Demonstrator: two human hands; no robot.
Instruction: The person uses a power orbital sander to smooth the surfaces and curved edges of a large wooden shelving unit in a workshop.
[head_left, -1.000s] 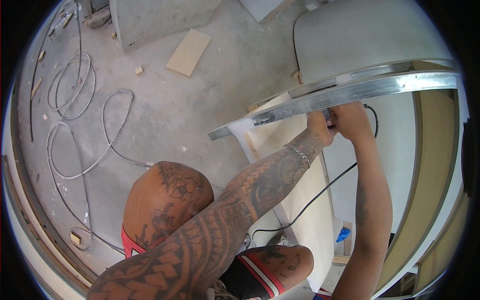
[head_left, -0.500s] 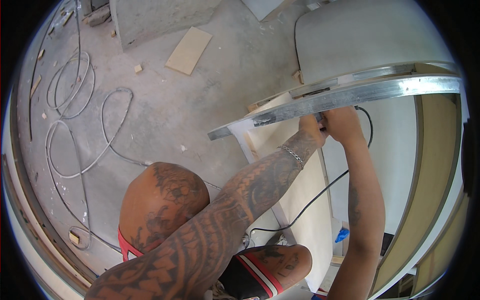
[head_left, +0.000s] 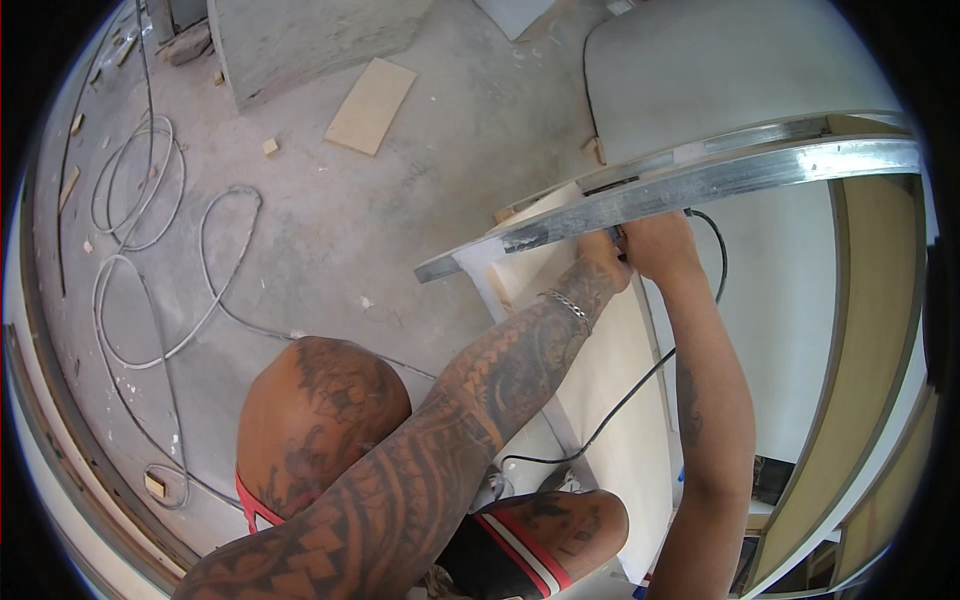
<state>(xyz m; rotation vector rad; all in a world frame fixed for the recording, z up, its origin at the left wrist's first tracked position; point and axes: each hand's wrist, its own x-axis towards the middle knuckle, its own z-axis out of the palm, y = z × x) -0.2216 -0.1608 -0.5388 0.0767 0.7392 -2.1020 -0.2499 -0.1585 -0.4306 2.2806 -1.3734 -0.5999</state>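
Note:
Both arms reach up to the underside of a long silvery metal bar (head_left: 720, 180). My left hand (head_left: 604, 264) is closed round part of a dark corded tool (head_left: 618, 240), just below the bar. Close beside it on the right, my right hand (head_left: 660, 246) is wrapped round the same tool. Most of the tool is hidden by the hands and the bar, so its kind does not show. A black cord (head_left: 640, 382) loops out by the right hand and runs back down to the left. Under my left wrist lies a pale wooden board (head_left: 615, 400).
Grey hose or cable (head_left: 205, 310) lies in loops on the concrete floor at left. A loose wood panel (head_left: 370, 105) and a small wood block (head_left: 270, 147) are farther off. Curved wooden framing (head_left: 865, 330) rises at right. My bent knees are below the arms.
Both hands, with the tool, have shifted a little to the left along the metal bar. The cord's loop has moved left with them.

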